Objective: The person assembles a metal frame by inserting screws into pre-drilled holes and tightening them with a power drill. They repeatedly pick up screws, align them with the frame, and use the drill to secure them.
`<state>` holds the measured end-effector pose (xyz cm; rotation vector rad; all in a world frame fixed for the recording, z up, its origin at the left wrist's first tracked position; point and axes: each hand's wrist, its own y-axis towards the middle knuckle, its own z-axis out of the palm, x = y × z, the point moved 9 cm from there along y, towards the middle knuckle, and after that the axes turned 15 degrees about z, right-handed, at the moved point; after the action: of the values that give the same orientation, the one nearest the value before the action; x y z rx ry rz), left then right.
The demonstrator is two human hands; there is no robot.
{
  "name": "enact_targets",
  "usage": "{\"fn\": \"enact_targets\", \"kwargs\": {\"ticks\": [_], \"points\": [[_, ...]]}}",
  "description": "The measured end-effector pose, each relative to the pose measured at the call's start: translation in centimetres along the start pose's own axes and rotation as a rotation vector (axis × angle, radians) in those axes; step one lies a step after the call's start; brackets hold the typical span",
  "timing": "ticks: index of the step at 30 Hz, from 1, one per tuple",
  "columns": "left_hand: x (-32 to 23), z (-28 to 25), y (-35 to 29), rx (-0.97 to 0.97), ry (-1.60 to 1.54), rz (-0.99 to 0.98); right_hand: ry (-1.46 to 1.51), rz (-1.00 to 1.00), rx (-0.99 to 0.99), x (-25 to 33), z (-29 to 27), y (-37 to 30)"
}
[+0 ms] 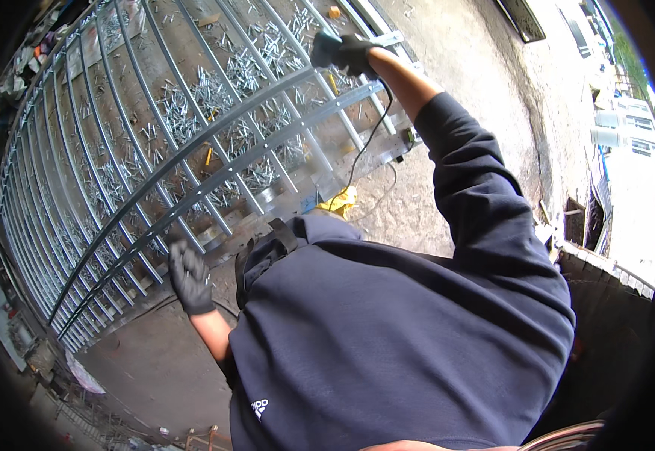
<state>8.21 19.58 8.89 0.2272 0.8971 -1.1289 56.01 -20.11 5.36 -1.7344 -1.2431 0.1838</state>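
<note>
My right hand point(356, 57), in a black glove, is wrapped round a corded power tool point(326, 48) with a grey-teal body. Its black cord point(371, 139) hangs down past the frame's edge. The tool is over the end of a curved metal rail point(233, 113); whether it touches the rail I cannot tell. Beside the frame's near edge, my left hand point(190, 278) is raised in a black glove, fingers curled. Small pale bits show at those fingers, too small to name. A large frame of parallel metal bars point(128, 56) lies before me, crossed by the curved rail and a straight, holed rail point(214, 179).
Many loose metal fasteners point(192, 105) lie scattered under and between the bars. A yellow bag or cloth point(340, 201) is on the ground by the frame's near edge. Concrete ground point(485, 83) stretches to the right. Clutter point(34, 60) lines the far left.
</note>
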Motion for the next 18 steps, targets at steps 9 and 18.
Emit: {"fn": "enact_targets", "kwargs": {"ticks": [9, 18], "points": [[15.0, 29.3, 23.2, 0.597, 0.492, -0.115, -0.067, 0.102, -0.034, 1.0, 1.6, 1.9], [25.9, 44.5, 37.0, 0.753, 1.498, 0.674, -0.401, 0.066, -0.106, 0.7, 0.7, 3.7]]}}
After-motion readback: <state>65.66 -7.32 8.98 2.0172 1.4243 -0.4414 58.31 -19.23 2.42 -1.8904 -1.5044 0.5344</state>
